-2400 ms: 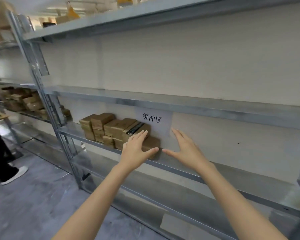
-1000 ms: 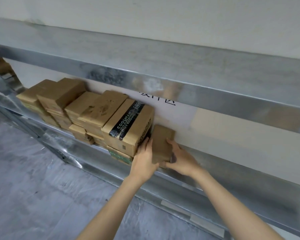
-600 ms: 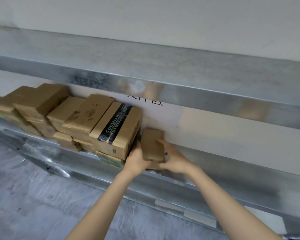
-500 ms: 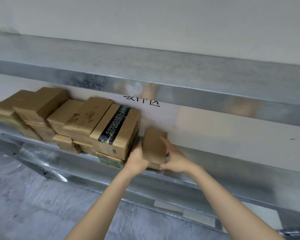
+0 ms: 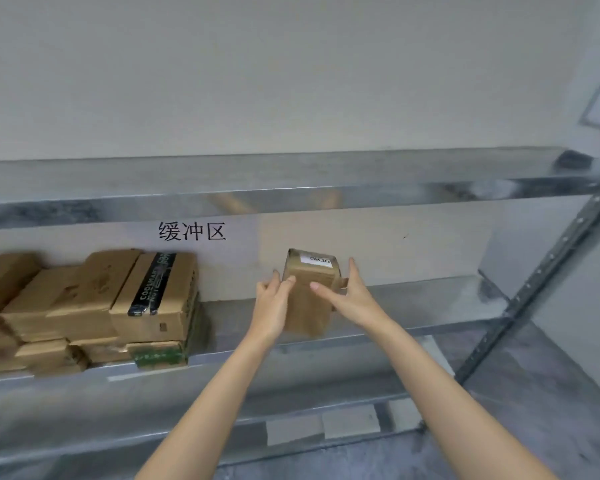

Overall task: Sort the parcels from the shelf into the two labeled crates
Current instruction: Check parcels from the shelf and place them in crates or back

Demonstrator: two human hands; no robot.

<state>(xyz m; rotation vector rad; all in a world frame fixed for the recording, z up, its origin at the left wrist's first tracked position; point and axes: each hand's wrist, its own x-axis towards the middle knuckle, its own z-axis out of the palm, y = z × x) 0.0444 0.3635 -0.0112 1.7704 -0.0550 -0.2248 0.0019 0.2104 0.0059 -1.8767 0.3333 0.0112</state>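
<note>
Small brown cardboard parcel (image 5: 309, 299), held upright between my two hands in front of the galvanised metal shelf (image 5: 413, 299), well right of the stacked boxes. A white label (image 5: 319, 260) on its top face bears digits, seemingly upside down and too blurred for me to read with certainty. My left hand (image 5: 274, 303) clasps the parcel's left edge, thumb on the near face; my right hand (image 5: 349, 299) clasps the right edge, its thumb also across the near face and its fingers hidden behind the far side. The parcel's lower end overlaps the shelf's front lip, so whether it rests on the shelf cannot be told. To the left, a stack of brown cardboard boxes (image 5: 66, 306), cut off by the frame edge; the rightmost box with black printed tape (image 5: 155, 285) sits on a partly hidden green carton (image 5: 160, 355). A white paper sign with black characters (image 5: 192, 232) hangs on the wall behind.
</note>
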